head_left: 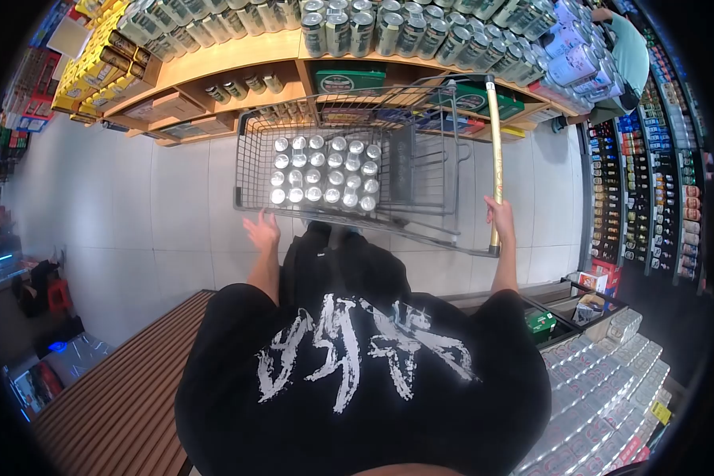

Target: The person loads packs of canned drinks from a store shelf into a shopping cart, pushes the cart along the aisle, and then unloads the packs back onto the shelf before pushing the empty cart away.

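A shopping cart [250, 151] of dark wire stands sideways in front of me, its handle [494, 135] to the right. In its basket is a block of silver-topped cans [316, 176] in several rows. My right hand [499, 216] is closed around the lower part of the handle. Beside the near front corner of the basket, my left hand [263, 232] is open with its fingers spread and holds nothing. Whether its fingertips touch the wire rim I cannot tell.
Behind the cart runs a wooden display shelf [230, 57] topped with many cans [389, 33]. A person [628, 55] stands at the far right by tall drink shelves [650, 182]. Wrapped can packs [603, 389] are stacked right of me; a slatted wooden surface [127, 373] lies left.
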Tool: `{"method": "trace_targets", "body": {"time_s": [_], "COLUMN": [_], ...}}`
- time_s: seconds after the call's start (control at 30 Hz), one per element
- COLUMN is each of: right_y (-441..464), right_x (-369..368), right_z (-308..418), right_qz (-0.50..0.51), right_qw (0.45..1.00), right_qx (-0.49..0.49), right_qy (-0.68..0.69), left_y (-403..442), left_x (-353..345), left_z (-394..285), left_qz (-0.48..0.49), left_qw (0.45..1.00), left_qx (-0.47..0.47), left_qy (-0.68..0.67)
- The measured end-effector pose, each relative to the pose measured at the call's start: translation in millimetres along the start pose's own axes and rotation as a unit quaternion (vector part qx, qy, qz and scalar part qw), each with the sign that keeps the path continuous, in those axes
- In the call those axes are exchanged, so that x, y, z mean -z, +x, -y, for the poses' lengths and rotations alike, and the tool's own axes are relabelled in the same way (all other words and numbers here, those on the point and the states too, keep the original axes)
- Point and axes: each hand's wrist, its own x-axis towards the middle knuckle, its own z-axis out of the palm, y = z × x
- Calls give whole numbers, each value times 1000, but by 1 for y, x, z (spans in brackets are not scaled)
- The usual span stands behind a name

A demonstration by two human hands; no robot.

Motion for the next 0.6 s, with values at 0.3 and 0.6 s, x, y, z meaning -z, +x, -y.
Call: {"method": "trace_targets", "body": {"time_s": [0.3, 0.6], "right_y": [-4, 0], "right_x": [-55, -109], "right_z": [26, 43], "right_qz": [-63, -125], "right_qw": [994, 974], "right_qx": [32, 34], "right_qy": [-87, -189], "left_y": [60, 115], "left_x": [11, 20], "left_z": [43, 79], "left_qz": [179, 173], "left_qw": [978, 979], "left_qx": [-4, -44], "left_qy": [-110, -104]}}
